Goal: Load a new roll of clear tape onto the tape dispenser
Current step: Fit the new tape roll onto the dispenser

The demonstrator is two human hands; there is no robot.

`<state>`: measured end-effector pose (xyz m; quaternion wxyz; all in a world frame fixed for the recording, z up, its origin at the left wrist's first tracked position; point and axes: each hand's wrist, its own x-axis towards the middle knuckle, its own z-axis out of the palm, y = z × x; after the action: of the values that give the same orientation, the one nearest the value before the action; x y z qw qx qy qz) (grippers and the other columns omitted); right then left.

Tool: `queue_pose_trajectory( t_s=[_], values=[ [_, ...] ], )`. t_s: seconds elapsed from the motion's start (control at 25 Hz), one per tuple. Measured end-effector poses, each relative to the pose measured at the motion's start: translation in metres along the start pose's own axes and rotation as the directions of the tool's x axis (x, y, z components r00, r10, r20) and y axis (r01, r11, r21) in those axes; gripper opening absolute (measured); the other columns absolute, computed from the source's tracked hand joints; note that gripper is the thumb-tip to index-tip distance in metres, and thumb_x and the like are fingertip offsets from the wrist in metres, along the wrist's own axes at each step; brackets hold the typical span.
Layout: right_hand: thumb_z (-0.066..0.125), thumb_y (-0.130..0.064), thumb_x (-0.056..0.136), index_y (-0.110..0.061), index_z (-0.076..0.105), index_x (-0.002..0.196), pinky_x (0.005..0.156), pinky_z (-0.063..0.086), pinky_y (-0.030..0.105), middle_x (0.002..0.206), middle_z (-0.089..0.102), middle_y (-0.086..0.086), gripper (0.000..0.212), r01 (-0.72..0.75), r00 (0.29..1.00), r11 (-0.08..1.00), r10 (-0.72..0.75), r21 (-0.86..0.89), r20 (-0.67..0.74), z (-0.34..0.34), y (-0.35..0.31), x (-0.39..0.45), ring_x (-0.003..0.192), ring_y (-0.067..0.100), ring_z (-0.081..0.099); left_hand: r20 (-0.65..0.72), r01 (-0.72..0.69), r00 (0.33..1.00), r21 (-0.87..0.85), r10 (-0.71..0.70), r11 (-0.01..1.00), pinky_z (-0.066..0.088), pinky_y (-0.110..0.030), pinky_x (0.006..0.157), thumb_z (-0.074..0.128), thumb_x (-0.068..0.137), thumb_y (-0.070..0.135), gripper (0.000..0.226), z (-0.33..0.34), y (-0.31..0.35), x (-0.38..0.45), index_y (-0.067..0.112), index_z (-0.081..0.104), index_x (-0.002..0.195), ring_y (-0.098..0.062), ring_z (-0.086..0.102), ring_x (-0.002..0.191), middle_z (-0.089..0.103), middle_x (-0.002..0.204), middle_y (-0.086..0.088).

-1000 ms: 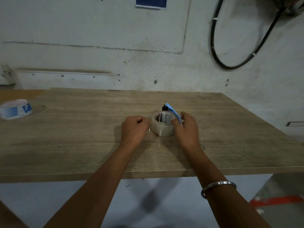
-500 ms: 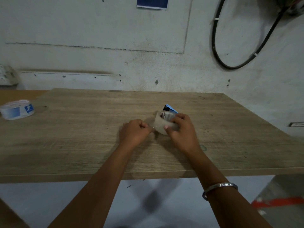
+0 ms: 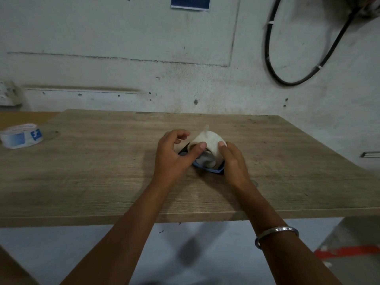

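The light was dim and flat, with a cool grey-green cast over the wall (image 3: 144,48). Soft shadows fell under the table (image 3: 82,182) edge and as a blurred dark patch on the floor (image 3: 191,249) below (no hard edges anywhere). The hands were slightly smeared by motion. The roll (image 3: 207,140) showed pale and washed out, its detail lost. Wide-angle distortion bent the table's edges and the cable (image 3: 292,79) toward the corners, which looked darker.

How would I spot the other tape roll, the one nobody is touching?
Start at the wooden table and follow it to its far left edge. The spare roll lies flat there, alone, well away from both hands. It is white with a blue label, unlike the clear roll being held.
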<state>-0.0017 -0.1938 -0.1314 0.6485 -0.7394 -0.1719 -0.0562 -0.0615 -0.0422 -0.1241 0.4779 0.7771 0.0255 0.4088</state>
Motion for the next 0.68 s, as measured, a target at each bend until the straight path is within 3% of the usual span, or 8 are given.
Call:
queue_pose_trajectory(
  t_s=[0.16,0.32,0.4,0.48,0.6,0.68],
  values=[
    [0.040,-0.060,0.092,-0.025,0.071,0.107,0.090,0.055,0.049,0.102,0.074,0.000,0.049,0.027,0.996,0.999,-0.023,-0.039,0.090,0.001,0.003,0.000,0.097,0.015,0.070,-0.036,-0.195,0.978,0.166,0.203,0.967,0.048,-0.021,0.081,0.070,0.076,0.060,0.047,0.009,0.005,0.004,0.020,0.075,0.100,-0.007,0.062,0.095,0.069,0.100,0.008],
    [0.035,-0.052,0.096,-0.019,0.059,0.079,0.069,0.052,0.043,0.075,0.062,-0.002,0.044,0.099,0.993,0.913,-0.118,-0.396,-0.024,0.004,0.003,0.003,0.070,0.015,0.059,0.009,-0.176,0.983,0.331,0.184,0.927,0.051,-0.026,0.067,0.070,0.084,0.049,0.027,0.019,0.031,0.025,0.023,0.076,0.082,-0.004,0.063,0.072,0.070,0.080,0.012],
    [0.036,-0.051,0.094,-0.022,0.058,0.084,0.067,0.049,0.040,0.078,0.061,-0.004,0.038,0.161,0.977,0.882,-0.206,-0.443,-0.054,0.002,0.001,0.001,0.072,0.013,0.056,0.012,-0.104,0.994,0.353,0.106,0.930,0.050,-0.023,0.064,0.069,0.085,0.043,0.021,0.021,0.037,0.032,0.025,0.075,0.078,-0.002,0.062,0.066,0.067,0.072,0.016],
    [0.039,-0.058,0.089,-0.024,0.059,0.107,0.073,0.050,0.037,0.094,0.063,-0.007,0.043,0.233,0.967,0.869,-0.255,-0.436,0.008,0.003,-0.001,-0.001,0.084,0.011,0.057,0.010,0.059,0.998,0.255,-0.063,0.965,0.051,-0.023,0.065,0.072,0.083,0.038,0.017,0.019,0.034,0.039,0.026,0.073,0.071,-0.001,0.064,0.066,0.067,0.066,0.016],
    [0.054,-0.065,0.081,-0.028,0.048,0.129,0.078,0.054,0.037,0.113,0.064,-0.007,0.061,0.299,0.953,0.848,-0.291,-0.438,0.088,0.006,-0.001,0.000,0.096,0.012,0.062,0.031,0.315,0.948,0.018,-0.316,0.949,0.060,-0.037,0.071,0.080,0.076,0.033,0.024,0.012,0.017,0.052,0.014,0.072,0.063,-0.022,0.073,0.071,0.074,0.067,-0.002],
    [0.063,-0.059,0.079,-0.028,0.043,0.134,0.082,0.056,0.042,0.120,0.063,-0.004,0.067,0.286,0.954,0.864,-0.297,-0.414,0.038,0.005,0.001,0.001,0.104,0.015,0.062,0.070,0.453,0.892,-0.121,-0.447,0.884,0.063,-0.040,0.072,0.083,0.077,0.026,0.024,0.007,0.006,0.055,0.009,0.071,0.065,-0.029,0.075,0.076,0.076,0.075,-0.012]
  ],
)
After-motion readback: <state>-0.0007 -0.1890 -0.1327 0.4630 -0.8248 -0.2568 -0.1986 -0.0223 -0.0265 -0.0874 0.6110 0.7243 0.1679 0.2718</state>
